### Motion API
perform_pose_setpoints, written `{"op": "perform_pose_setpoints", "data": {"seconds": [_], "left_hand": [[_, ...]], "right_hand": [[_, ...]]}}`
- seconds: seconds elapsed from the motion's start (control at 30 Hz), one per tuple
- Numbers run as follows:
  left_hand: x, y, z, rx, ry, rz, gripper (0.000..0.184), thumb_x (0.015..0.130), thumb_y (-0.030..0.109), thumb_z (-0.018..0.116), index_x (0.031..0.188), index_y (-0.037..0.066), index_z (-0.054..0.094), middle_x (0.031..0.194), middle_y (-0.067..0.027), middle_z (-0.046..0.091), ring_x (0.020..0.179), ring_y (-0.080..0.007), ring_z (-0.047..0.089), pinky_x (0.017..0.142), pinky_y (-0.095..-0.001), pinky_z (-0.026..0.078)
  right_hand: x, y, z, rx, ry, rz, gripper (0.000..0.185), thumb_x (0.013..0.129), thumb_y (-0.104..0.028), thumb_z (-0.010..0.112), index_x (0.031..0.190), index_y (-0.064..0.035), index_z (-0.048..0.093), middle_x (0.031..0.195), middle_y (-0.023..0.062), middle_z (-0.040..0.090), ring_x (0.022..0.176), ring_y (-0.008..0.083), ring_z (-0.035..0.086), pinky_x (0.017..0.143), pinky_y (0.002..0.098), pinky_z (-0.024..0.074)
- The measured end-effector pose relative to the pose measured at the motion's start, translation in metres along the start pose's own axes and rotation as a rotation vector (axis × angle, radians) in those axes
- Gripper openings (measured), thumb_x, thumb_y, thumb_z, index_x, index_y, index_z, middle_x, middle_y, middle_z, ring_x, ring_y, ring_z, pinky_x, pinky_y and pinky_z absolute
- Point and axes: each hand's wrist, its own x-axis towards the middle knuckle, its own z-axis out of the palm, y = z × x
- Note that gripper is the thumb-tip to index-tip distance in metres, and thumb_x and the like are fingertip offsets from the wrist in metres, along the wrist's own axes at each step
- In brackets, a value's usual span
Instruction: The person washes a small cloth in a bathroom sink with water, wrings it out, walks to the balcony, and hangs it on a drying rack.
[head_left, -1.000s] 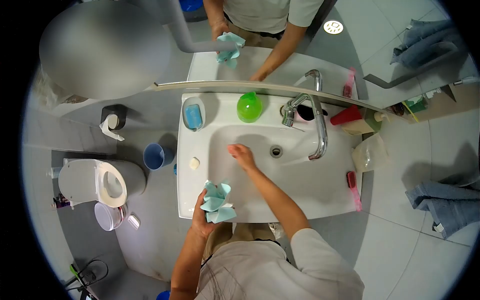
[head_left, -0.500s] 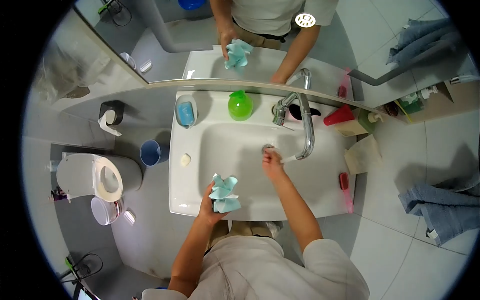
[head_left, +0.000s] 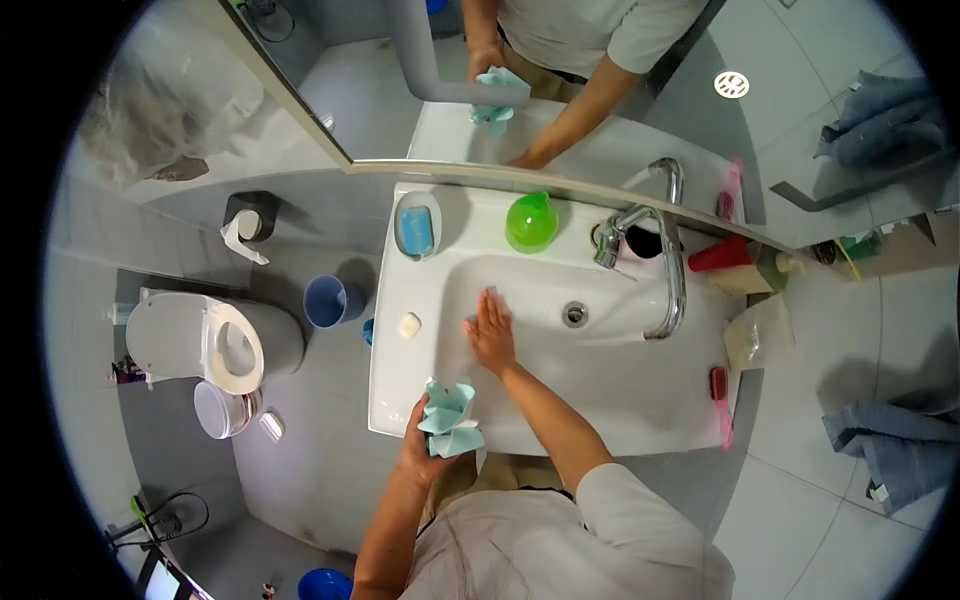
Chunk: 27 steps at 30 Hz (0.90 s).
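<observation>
My left hand (head_left: pixel 422 450) is closed round a crumpled light-teal cloth (head_left: pixel 450 418) at the front left edge of the white sink (head_left: pixel 600 400). My right hand (head_left: pixel 490 335) lies flat over the left part of the basin, fingers apart, with nothing in it. Right of it is the round drain (head_left: pixel 575 314). The chrome tap (head_left: pixel 676 280) reaches over the basin's right side. On the left rim sits a small pale soap piece (head_left: pixel 409 325), and behind it a blue bar (head_left: pixel 416 231) in a dish. A green round bottle (head_left: pixel 531 222) stands at the back rim.
A mirror (head_left: pixel 560 130) spans the wall behind the sink. Right of the tap are a red cup (head_left: pixel 720 254), a pump bottle (head_left: pixel 765 274) and a pink-handled brush (head_left: pixel 720 400). A blue bucket (head_left: pixel 328 301), toilet (head_left: pixel 200 335) and lidded tub (head_left: pixel 222 408) are to the left.
My right hand has moved left from near the drain and tap, its fingers spreading out. My left hand keeps the cloth. The camera view has shifted a little.
</observation>
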Motion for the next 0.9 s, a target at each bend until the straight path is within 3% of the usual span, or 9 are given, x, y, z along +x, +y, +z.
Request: {"op": "perform_pose_setpoints", "data": {"seconds": [0.1,0.17,0.27,0.43,0.53,0.63,0.73,0.83,0.9], "left_hand": [[-0.001,0.004,0.001,0.008,-0.080,-0.030,0.045,0.084,0.050,0.052,0.116,0.017,0.055,0.106,-0.0069,0.060,0.095,-0.0289,0.059,0.082,-0.0463,0.048],[-0.001,0.010,0.010,0.007,-0.119,-0.037,0.044,0.085,0.049,0.052,0.115,0.017,0.055,0.105,-0.0068,0.060,0.095,-0.0287,0.059,0.082,-0.0461,0.048],[-0.001,0.014,0.018,0.015,-0.095,-0.069,0.044,0.085,0.050,0.050,0.112,0.016,0.058,0.100,-0.0088,0.062,0.090,-0.0283,0.060,0.082,-0.0457,0.049],[0.017,0.016,0.014,0.026,-0.163,-0.141,0.040,0.086,0.048,0.050,0.110,0.017,0.059,0.099,-0.0072,0.063,0.090,-0.0270,0.060,0.081,-0.0466,0.049],[0.019,0.017,0.016,0.028,-0.185,-0.166,0.039,0.087,0.047,0.050,0.109,0.017,0.059,0.099,-0.0067,0.063,0.091,-0.0264,0.060,0.081,-0.0472,0.048],[0.015,0.017,0.014,0.048,-0.134,-0.128,0.040,0.087,0.048,0.049,0.111,0.017,0.059,0.100,-0.0068,0.063,0.091,-0.0269,0.060,0.081,-0.0472,0.048],[-0.005,0.019,0.020,0.157,-0.046,-0.058,0.043,0.087,0.049,0.048,0.113,0.017,0.058,0.102,-0.0077,0.063,0.092,-0.0277,0.060,0.082,-0.0478,0.048],[0.007,0.015,-0.003,0.035,-0.124,-0.055,0.044,0.087,0.049,0.047,0.114,0.016,0.057,0.103,-0.0085,0.062,0.093,-0.0285,0.060,0.083,-0.0484,0.048],[0.005,0.014,-0.005,0.014,-0.166,-0.072,0.040,0.086,0.046,0.051,0.113,0.017,0.057,0.107,-0.0064,0.060,0.094,-0.0287,0.059,0.082,-0.0477,0.048]], "right_hand": [[-0.049,0.035,-0.015,-0.138,-0.070,0.250,0.061,0.092,-0.032,0.044,0.143,-0.0063,0.022,0.149,0.0151,0.017,0.138,0.0345,0.015,0.110,0.0486,0.0160],[-0.084,0.099,0.000,0.205,0.065,0.203,0.048,0.093,-0.028,0.046,0.132,-0.0010,0.040,0.140,0.0153,0.037,0.131,0.0306,0.033,0.105,0.0430,0.0299],[-0.085,0.092,-0.078,1.286,0.211,0.961,0.028,0.094,-0.024,0.045,0.108,-0.0018,0.056,0.098,0.0066,0.058,0.093,0.0190,0.055,0.083,0.0292,0.0462],[-0.060,0.093,-0.135,2.187,0.667,0.823,0.014,0.090,-0.021,0.052,0.082,-0.0102,0.056,0.065,-0.0010,0.052,0.055,0.0117,0.049,0.049,0.0248,0.0416],[-0.038,0.122,-0.110,2.143,0.263,0.488,0.014,0.089,-0.021,0.054,0.078,-0.0115,0.054,0.066,-0.0005,0.051,0.053,0.0105,0.048,0.044,0.0245,0.0380],[0.003,0.036,-0.095,1.466,0.155,0.552,0.004,0.085,-0.013,0.057,0.085,-0.0093,0.056,0.066,0.0028,0.053,0.053,0.0106,0.048,0.044,0.0250,0.0378],[0.036,0.002,-0.054,0.369,0.200,-0.317,0.010,0.085,-0.012,0.053,0.092,-0.0055,0.057,0.088,0.0097,0.060,0.081,0.0265,0.058,0.071,0.0374,0.0470],[0.074,-0.023,-0.082,0.040,-0.074,-0.501,0.008,0.079,-0.014,0.056,0.081,-0.0089,0.061,0.092,0.0104,0.062,0.087,0.0291,0.059,0.072,0.0399,0.0462],[0.093,-0.013,-0.094,0.181,0.032,-0.233,0.008,0.078,-0.015,0.058,0.075,-0.0095,0.062,0.080,0.0098,0.064,0.074,0.0292,0.061,0.064,0.0402,0.0471]]}}
